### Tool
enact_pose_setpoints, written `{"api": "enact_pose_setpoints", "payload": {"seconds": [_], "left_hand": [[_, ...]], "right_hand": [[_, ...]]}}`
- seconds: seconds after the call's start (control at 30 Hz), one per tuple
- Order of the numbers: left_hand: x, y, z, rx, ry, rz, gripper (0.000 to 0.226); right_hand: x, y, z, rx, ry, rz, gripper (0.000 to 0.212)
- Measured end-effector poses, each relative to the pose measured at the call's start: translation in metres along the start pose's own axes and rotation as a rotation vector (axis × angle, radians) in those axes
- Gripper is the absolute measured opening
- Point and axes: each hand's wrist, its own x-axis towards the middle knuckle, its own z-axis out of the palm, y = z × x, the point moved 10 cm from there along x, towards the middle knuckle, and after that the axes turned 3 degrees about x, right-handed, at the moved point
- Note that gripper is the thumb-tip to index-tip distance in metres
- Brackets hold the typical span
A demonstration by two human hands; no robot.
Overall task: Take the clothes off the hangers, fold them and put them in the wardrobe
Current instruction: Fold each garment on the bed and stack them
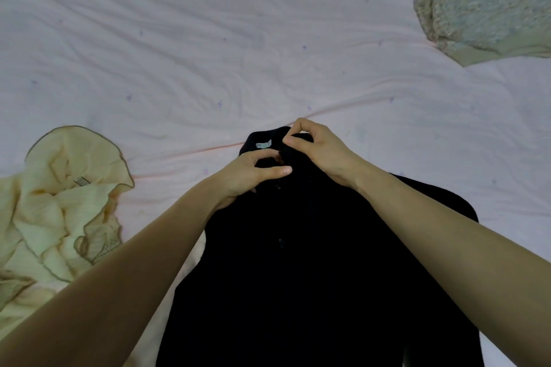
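On the pale sheet [208, 53], both hands' grips, left hand [253, 173] and right hand [316, 149], pinch the black buttoned garment's [313, 277] collar.

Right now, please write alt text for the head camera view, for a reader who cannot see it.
Both hands, left hand and right hand, pinch the collar of a black garment lying on a pale pink bedsheet. A cream ruffled garment lies at left, a fluffy pale green one at upper right.
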Motion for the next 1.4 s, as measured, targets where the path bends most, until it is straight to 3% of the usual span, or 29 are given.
{"api": "enact_pose_setpoints", "payload": {"seconds": [0.27,0.33,0.43,0.6,0.87,1.03,1.1,1.3,1.4], "left_hand": [[-0.013,0.002,0.003,-0.059,-0.045,-0.033,0.015],[-0.017,0.001,0.004,-0.026,-0.051,-0.037,0.007],[-0.020,0.000,-0.001,0.002,-0.028,-0.032,0.015],[-0.020,-0.004,-0.010,0.012,0.065,-0.038,0.011],[-0.022,-0.005,-0.011,0.173,0.075,-0.009,0.007],[-0.036,-0.012,-0.008,0.103,-0.163,-0.026,0.024],[-0.033,-0.020,-0.019,0.079,-0.106,-0.060,0.023],[-0.028,-0.038,-0.028,-0.284,0.099,-0.183,0.007],[-0.029,-0.036,-0.020,-0.321,0.095,-0.180,0.004]], "right_hand": [[-0.013,-0.009,-0.001,-0.003,0.017,0.018,0.012],[-0.014,-0.006,-0.002,-0.041,0.018,0.029,0.011],[-0.017,0.002,-0.004,-0.058,0.002,0.071,0.011],[-0.026,0.006,0.005,-0.157,-0.155,0.083,0.005],[-0.024,-0.006,0.024,-0.393,-0.269,0.048,0.008],[-0.028,-0.011,0.025,-0.346,-0.267,0.034,0.005],[-0.031,-0.013,0.021,-0.321,-0.249,0.025,0.006],[-0.047,-0.021,0.046,-0.454,-0.297,-0.096,0.008],[-0.047,-0.019,0.043,-0.525,-0.174,-0.130,0.007]]}}
